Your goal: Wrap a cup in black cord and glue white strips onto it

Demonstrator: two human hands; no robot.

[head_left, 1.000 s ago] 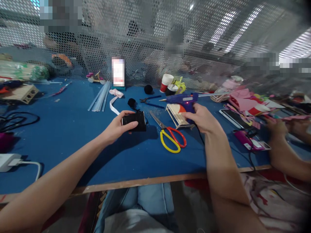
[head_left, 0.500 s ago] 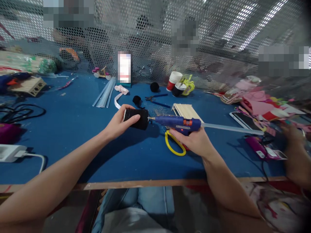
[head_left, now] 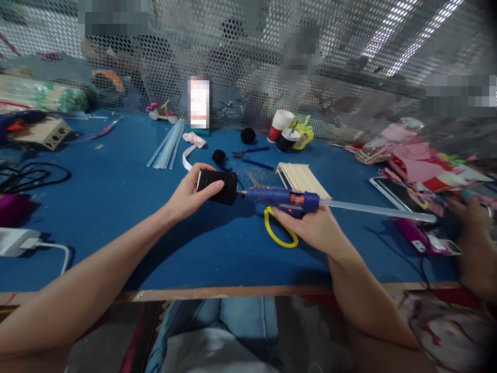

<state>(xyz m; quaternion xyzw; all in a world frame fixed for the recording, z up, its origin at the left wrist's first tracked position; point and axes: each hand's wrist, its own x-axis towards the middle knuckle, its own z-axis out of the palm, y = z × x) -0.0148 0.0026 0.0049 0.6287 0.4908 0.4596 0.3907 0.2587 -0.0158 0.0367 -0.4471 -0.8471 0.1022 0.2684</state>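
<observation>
Glue gun [head_left: 283,198], blue, lies level above the blue table [head_left: 116,217], grasped from below by the right hand [head_left: 312,228]. The black roll [head_left: 218,186] is gripped by the left hand [head_left: 186,199], just left of the gun. The nozzle tip [head_left: 241,192] seems to touch the roll's end, though this is hard to see. The step looks like applying glue there, and it calls for both hands to be steady.

Matt blue felt table [head_left: 116,207] – glossy (plastic) glue gun [head_left: 281,197].
</observation>
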